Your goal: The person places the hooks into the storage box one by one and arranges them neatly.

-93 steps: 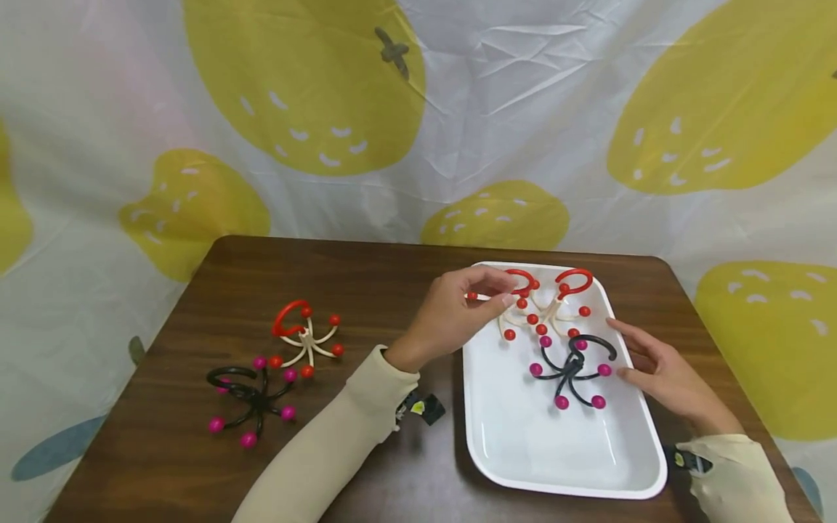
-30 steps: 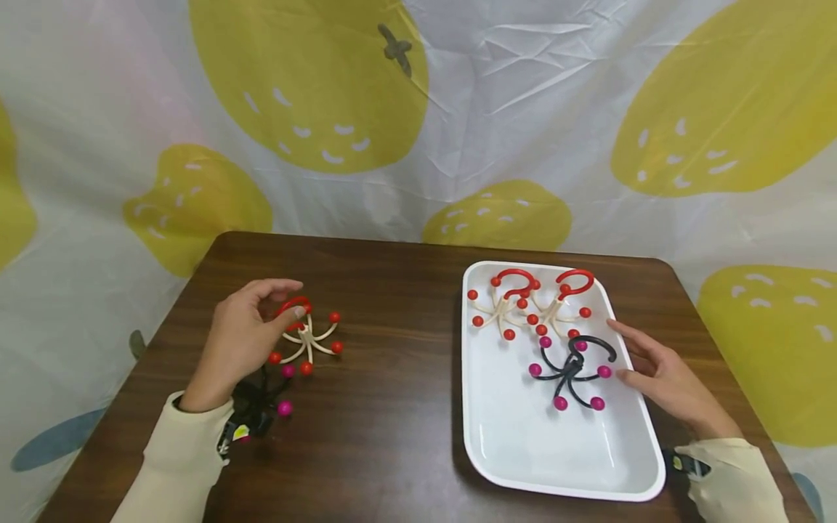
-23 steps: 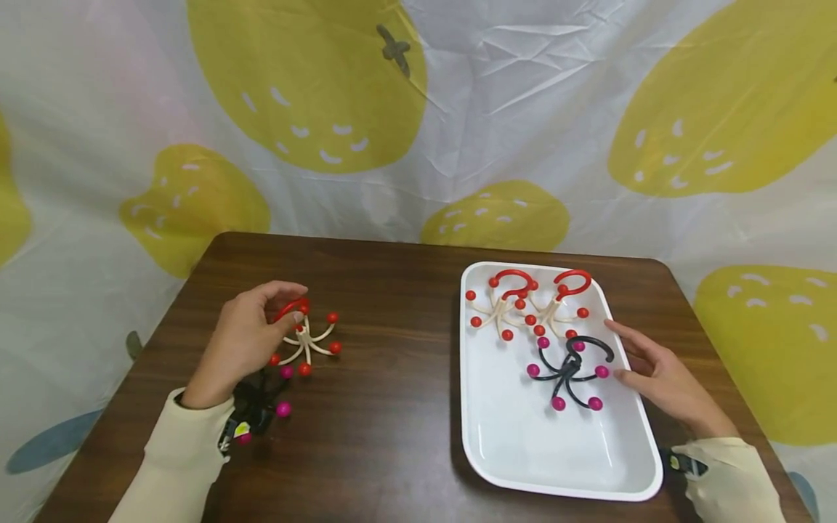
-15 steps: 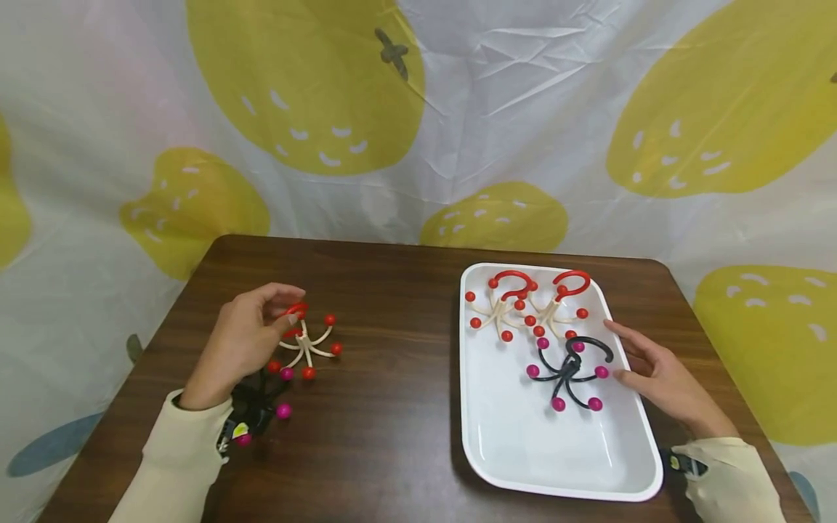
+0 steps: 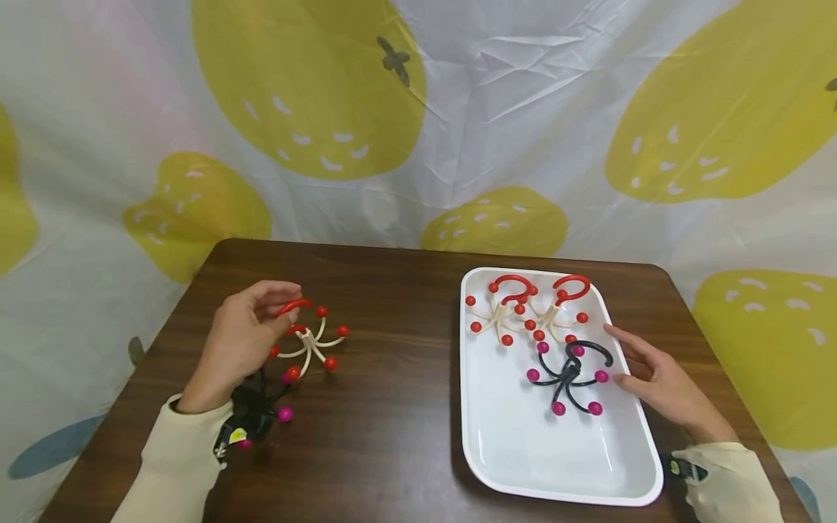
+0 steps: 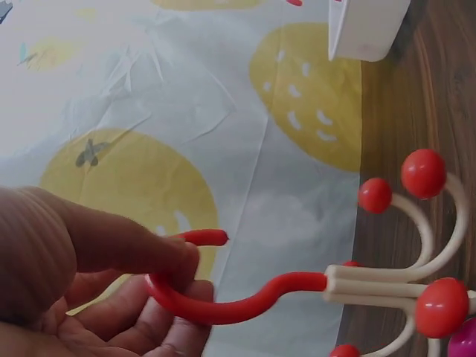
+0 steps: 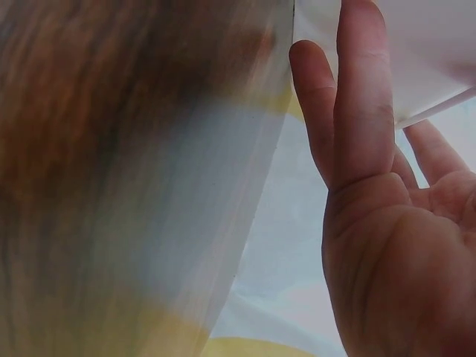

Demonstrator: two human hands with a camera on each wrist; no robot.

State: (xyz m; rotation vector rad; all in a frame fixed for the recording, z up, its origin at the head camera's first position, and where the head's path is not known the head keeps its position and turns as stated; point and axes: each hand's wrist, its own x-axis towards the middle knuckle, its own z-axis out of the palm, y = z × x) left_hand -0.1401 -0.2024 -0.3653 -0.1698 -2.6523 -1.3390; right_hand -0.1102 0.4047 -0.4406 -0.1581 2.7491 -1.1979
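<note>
My left hand (image 5: pixel 242 338) pinches the red hooked handle of a head massager (image 6: pixel 260 297) between thumb and fingers. This massager has cream prongs with red ball tips, seen side-on in the left wrist view. Under my left wrist lies a black head massager (image 5: pixel 285 414) with magenta balls, largely hidden. My right hand (image 5: pixel 670 381) is at the right side of the white tray (image 5: pixel 462 407), its fingers extended along the rim. Inside the tray are two cream-and-red massagers (image 5: pixel 500 314) (image 5: pixel 551 319) at the far end and a black-and-magenta one (image 5: pixel 567 374) nearer me.
The brown wooden table (image 5: pixel 386 407) ends at a hanging cloth (image 5: pixel 366 211) printed with yellow fruit, close behind it. Bare table surface lies between the left massagers and the tray; the tray's near half is bare too.
My left hand has gone from the tray to the left side and taken hold of the cream-and-red massager's handle. That massager has since turned slightly. My right hand stays by the tray.
</note>
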